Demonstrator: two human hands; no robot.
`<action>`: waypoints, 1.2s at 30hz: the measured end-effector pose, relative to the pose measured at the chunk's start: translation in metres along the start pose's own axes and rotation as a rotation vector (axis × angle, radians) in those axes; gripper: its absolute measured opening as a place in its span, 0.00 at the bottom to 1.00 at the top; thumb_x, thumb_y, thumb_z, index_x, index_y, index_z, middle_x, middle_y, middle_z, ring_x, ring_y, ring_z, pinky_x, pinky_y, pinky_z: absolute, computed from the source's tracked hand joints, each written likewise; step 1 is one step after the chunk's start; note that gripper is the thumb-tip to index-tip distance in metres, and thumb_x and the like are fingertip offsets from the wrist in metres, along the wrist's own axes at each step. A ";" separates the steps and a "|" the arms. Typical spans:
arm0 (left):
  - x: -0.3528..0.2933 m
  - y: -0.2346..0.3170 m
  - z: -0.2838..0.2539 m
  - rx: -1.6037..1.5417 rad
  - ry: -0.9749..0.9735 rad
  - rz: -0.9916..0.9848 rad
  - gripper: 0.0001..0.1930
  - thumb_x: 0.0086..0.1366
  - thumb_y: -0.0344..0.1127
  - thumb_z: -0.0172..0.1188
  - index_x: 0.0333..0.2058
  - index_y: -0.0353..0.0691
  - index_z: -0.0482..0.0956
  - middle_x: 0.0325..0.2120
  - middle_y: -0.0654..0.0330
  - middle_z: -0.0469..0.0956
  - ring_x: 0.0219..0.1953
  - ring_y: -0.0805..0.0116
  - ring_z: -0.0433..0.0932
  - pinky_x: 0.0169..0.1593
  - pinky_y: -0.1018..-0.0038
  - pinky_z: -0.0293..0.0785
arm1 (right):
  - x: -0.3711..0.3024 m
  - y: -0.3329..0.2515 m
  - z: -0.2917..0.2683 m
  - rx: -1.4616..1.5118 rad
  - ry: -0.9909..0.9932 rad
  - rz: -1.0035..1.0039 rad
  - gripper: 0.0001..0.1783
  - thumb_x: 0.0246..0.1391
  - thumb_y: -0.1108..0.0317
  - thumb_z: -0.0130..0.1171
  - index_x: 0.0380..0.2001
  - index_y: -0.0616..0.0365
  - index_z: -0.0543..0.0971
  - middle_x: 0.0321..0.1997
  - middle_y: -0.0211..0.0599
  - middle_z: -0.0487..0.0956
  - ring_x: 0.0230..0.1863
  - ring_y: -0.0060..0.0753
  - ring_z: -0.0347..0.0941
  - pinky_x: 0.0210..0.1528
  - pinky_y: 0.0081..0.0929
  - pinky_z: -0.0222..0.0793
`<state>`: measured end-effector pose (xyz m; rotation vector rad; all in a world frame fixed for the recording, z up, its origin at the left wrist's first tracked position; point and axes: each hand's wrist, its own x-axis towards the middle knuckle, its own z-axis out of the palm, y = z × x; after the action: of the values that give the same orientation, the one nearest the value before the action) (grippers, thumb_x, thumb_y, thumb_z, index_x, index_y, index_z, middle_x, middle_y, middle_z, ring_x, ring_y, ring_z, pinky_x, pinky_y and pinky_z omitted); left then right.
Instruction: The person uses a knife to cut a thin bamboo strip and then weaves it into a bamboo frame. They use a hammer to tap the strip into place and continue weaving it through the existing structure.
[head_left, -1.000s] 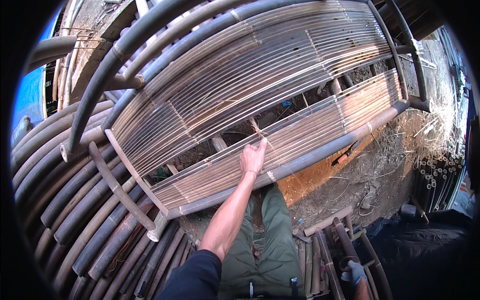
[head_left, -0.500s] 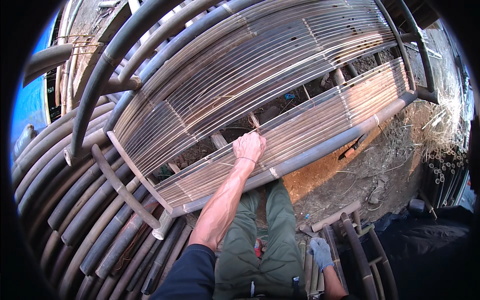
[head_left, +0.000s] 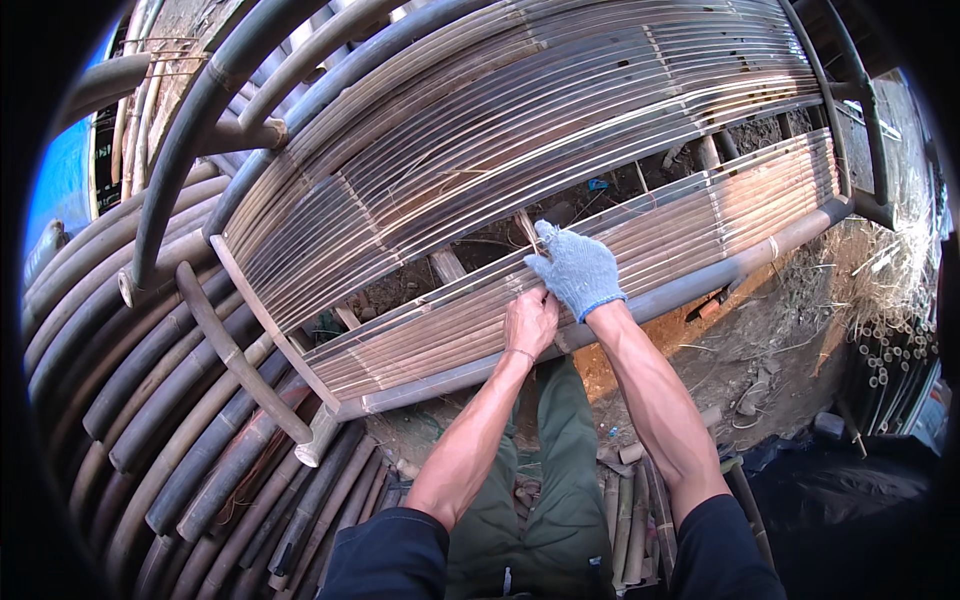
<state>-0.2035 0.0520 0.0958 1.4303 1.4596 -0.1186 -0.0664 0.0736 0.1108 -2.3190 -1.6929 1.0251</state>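
Note:
A bamboo bench (head_left: 450, 230) fills the middle, its seat made of long thin slats with a gap between two sections. My bare left hand (head_left: 530, 322) is closed low on the near slat section (head_left: 450, 340), by the thick front pole (head_left: 660, 302); what its fingers hold, if anything, is hidden. My right hand (head_left: 580, 272), in a grey-blue knit glove, is just above and right of it, at the slats' edge beside the gap. Its thumb and fingers are bent toward each other near a thin strand; I cannot make out what lies between them.
Stacked dark bamboo poles (head_left: 190, 430) lie at left, with a curved bamboo armrest (head_left: 190, 170) above them. Cut bamboo tubes (head_left: 895, 350) stand at far right. Black plastic sheeting (head_left: 850, 500) spreads at lower right. A blue tarp (head_left: 65, 190) hangs at the left edge.
My gloved right hand has come up from the lower right to the slats beside the left hand. The left hand has shifted slightly nearer and right. The view has moved slightly.

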 end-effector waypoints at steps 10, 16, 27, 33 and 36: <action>0.008 -0.020 -0.040 -0.079 0.470 0.190 0.19 0.64 0.35 0.54 0.52 0.32 0.74 0.49 0.45 0.72 0.53 0.46 0.71 0.60 0.56 0.66 | -0.077 -0.016 -0.087 1.195 0.385 0.419 0.05 0.63 0.69 0.58 0.35 0.58 0.79 0.26 0.30 0.74 0.29 0.26 0.73 0.34 0.28 0.73; 0.036 -0.024 -0.063 0.019 0.285 0.397 0.17 0.59 0.25 0.55 0.49 0.36 0.76 0.46 0.49 0.74 0.50 0.48 0.73 0.55 0.58 0.70 | -0.291 0.112 -0.158 1.634 0.423 0.654 0.11 0.66 0.63 0.55 0.29 0.47 0.69 0.21 0.20 0.62 0.21 0.19 0.58 0.42 0.34 0.66; 0.054 -0.010 -0.025 0.415 0.150 0.682 0.27 0.53 0.25 0.62 0.54 0.51 0.76 0.44 0.57 0.70 0.45 0.54 0.70 0.46 0.60 0.71 | -0.679 0.288 -0.075 -0.932 -1.231 0.932 0.24 0.64 0.53 0.51 0.59 0.47 0.77 0.55 0.40 0.82 0.58 0.49 0.76 0.52 0.71 0.64; 0.059 0.006 -0.017 0.690 0.035 0.749 0.09 0.57 0.30 0.60 0.38 0.47 0.81 0.41 0.58 0.70 0.44 0.56 0.69 0.45 0.62 0.68 | -0.215 0.107 0.011 -0.180 0.288 0.373 0.28 0.56 0.55 0.61 0.58 0.54 0.74 0.56 0.46 0.77 0.61 0.52 0.70 0.63 0.58 0.58; 0.058 0.011 -0.021 0.627 0.021 0.807 0.07 0.56 0.30 0.59 0.35 0.44 0.79 0.42 0.59 0.70 0.46 0.56 0.69 0.46 0.62 0.69 | -0.086 0.081 0.002 -0.233 0.476 0.086 0.32 0.52 0.56 0.66 0.58 0.57 0.73 0.57 0.48 0.75 0.63 0.53 0.66 0.69 0.52 0.55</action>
<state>-0.1924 0.1089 0.0711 2.4360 0.7771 -0.0507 -0.0154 -0.0327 0.1134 -2.5234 -1.5926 0.2508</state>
